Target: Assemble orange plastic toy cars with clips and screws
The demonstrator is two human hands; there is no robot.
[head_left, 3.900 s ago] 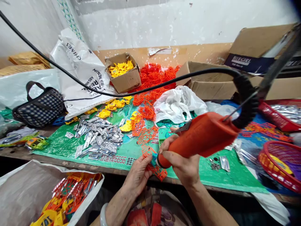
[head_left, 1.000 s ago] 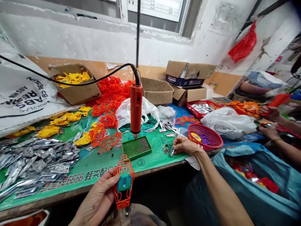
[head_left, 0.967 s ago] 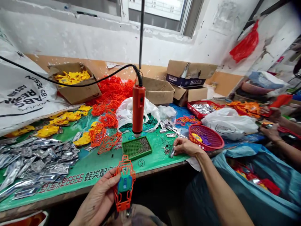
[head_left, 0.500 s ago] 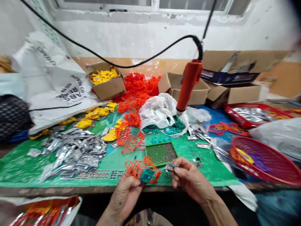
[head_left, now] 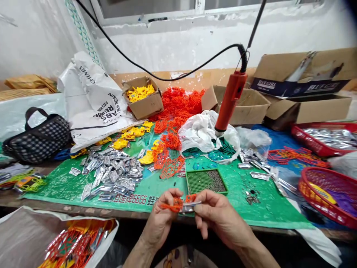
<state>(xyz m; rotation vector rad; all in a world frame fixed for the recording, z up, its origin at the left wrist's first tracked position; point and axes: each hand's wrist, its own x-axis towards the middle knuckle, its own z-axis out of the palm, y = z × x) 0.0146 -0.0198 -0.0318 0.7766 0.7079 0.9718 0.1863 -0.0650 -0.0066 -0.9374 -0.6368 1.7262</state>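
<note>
My left hand (head_left: 161,217) is closed on an orange plastic lattice piece (head_left: 173,205) near the front edge of the table. My right hand (head_left: 216,212) pinches a small silver metal plate (head_left: 189,205), which lies against the orange piece between both hands. Fingers hide part of each. Just beyond them sits a green tray (head_left: 206,181) with many tiny dark screws at its right side. Over the table hangs a red electric screwdriver (head_left: 231,100), tip down. A heap of silver metal plates (head_left: 114,173) is spread on the left.
Orange lattice pieces (head_left: 178,106) pile up at the back, beside a carton of yellow parts (head_left: 145,106). A white plastic bag (head_left: 195,130) holds green parts. Red baskets (head_left: 329,208) stand right. At the lower left is an open bag (head_left: 30,230) of mixed pieces.
My hands have come together. The metal plate has moved left against the orange piece, which has turned and now shows edge-on. The view has swung left.
</note>
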